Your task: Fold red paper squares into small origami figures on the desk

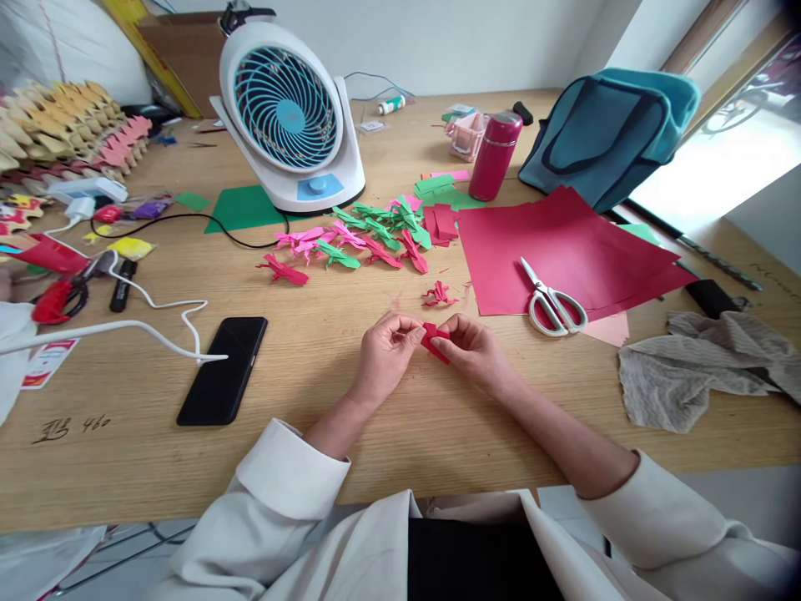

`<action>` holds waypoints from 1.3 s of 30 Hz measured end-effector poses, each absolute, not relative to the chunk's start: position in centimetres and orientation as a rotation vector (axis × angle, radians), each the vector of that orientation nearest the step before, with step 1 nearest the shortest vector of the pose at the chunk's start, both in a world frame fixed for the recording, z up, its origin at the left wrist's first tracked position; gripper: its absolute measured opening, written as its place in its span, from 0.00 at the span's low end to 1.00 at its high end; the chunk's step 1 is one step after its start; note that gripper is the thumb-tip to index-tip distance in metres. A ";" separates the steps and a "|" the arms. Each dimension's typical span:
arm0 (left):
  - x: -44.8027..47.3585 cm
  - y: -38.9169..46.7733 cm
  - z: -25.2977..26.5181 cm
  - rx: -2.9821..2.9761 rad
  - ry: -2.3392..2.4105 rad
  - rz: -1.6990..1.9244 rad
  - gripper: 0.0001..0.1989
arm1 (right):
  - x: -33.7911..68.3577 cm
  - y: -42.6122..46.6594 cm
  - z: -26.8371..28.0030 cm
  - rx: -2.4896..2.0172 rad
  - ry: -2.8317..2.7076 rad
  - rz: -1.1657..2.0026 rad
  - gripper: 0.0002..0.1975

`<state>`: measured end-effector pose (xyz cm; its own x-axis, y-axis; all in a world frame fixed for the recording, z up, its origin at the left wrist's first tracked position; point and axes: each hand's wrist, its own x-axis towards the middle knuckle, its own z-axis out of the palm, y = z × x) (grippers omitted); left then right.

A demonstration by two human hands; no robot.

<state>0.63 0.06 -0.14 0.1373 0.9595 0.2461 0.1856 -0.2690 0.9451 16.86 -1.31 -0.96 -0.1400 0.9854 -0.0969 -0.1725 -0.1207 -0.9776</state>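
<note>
Between my two hands is a small folded piece of red paper (434, 341), held a little above the wooden table. My left hand (389, 349) pinches its left edge between thumb and fingertips. On its right side, my right hand (474, 349) grips it the same way. Just beyond lie some small red paper pieces (439, 294). Farther back is a cluster of folded paper figures (375, 232) in green, pink and red. Red sheets (556, 242) are spread to the right, with white-handled scissors (551, 302) on top.
A white fan (291, 117) stands at the back, near a red bottle (496, 156) and a blue bag (601, 138). A black phone (223, 371) with a white cable lies to the left. At the right is a crumpled grey cloth (694, 367).
</note>
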 end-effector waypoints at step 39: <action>0.4 -0.1 0.4 2.166 1.079 1.149 0.05 | 17.7 -1.7 -0.3 -1.250 -1.517 1.158 0.11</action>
<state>0.39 -0.10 0.43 0.3441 0.8087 0.4771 0.4260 -0.5873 0.6882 17.74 -1.69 -0.27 -0.1561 0.9867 0.0442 0.2175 0.0780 -0.9729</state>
